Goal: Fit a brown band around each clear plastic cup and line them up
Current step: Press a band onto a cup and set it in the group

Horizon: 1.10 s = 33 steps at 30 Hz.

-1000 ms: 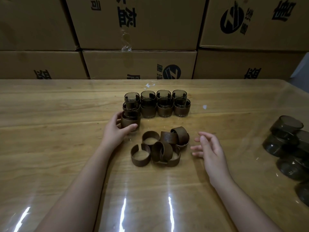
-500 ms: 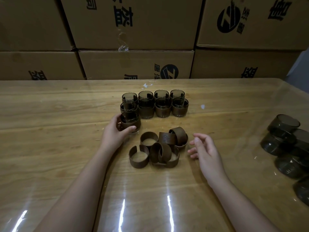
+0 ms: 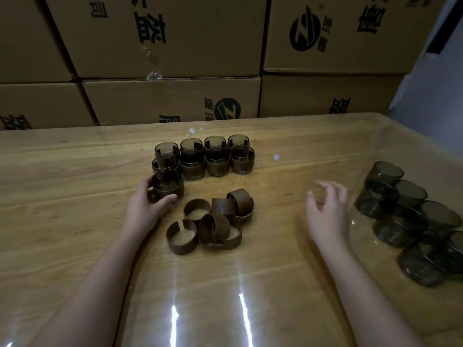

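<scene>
L hand (image 3: 144,209), left of centre on the wooden table (image 3: 62,196): fingers round the far side and thumb on the near side of a banded cup (image 3: 168,182), gripping it at band level. The cup is upright, base on or just off the table (can't tell which). It sits just in front of the left end of the finished block.

Finished cups (image 3: 217,161): 2 rows of 4, upright and packed close, each w/ a brown band round its lower half as far as visible. The held cup starts a 3rd row on the near-left corner.

Centre, near side of that block: heap of loose bands (image 3: 215,227), touching and overlapping. Some lie flat as rings, some stand on edge. The front-left one (image 3: 181,237) is flat w/ its split facing away. L thumb is near the heap, not touching it.

R hand (image 3: 328,214): right of the heap and apart from it, holding nothing, fingers loosely spread and slightly bent, pointing toward the far right. The shot is blurry, so can't tell if it touches the table.

Far right: pile of bare cups (image 3: 400,209), smoky clear plastic, no bands, lying tipped and stacked on each other near the table edge.

Behind the table: wall of cardboard boxes (image 3: 175,36) w/ dark print.
</scene>
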### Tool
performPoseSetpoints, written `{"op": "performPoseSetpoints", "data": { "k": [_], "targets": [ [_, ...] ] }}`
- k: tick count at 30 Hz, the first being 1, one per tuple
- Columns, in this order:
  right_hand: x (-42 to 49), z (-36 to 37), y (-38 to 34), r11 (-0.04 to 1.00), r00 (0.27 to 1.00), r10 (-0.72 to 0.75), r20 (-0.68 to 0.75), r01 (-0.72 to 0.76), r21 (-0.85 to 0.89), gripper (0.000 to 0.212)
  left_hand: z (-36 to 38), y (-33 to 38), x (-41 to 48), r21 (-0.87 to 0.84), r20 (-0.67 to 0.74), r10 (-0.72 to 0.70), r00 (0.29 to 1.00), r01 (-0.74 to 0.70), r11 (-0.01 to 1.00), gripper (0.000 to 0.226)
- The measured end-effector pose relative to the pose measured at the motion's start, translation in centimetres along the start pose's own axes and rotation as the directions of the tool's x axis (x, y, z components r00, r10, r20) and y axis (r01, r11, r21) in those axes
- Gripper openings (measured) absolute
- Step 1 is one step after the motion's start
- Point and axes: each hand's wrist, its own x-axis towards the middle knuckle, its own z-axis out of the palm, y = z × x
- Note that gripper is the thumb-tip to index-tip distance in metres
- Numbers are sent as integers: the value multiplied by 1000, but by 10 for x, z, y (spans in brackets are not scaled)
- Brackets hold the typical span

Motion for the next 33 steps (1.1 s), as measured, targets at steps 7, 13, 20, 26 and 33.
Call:
{"op": "performPoseSetpoints", "data": {
  "k": [7, 13, 20, 26, 33],
  "targets": [
    [18, -26, 17, 931, 983, 172, -65, -184, -315, 49, -2, -1, 1, -9, -15, -33, 999, 33, 999, 77],
    [26, -31, 31, 899, 978, 190, -89, -210, -385, 45, -5, -4, 0, 26, 56, -50, 997, 49, 998, 87],
    [25, -25, 32, 908, 981, 128, -144, -174, -381, 37, -7, -2, -10, -119, -71, -21, 997, 12, 993, 64],
    [-10, 13, -2, 982, 985, -167, 47, 171, -77, 26, -10, 11, -33, -166, -348, 29, 937, -92, 982, 20],
    [-67, 28, -41, 750, 791, -596, 133, 490, 445, 30, 3, 48, -83, -211, -204, 367, 908, -407, 889, 11]
  ]
}}
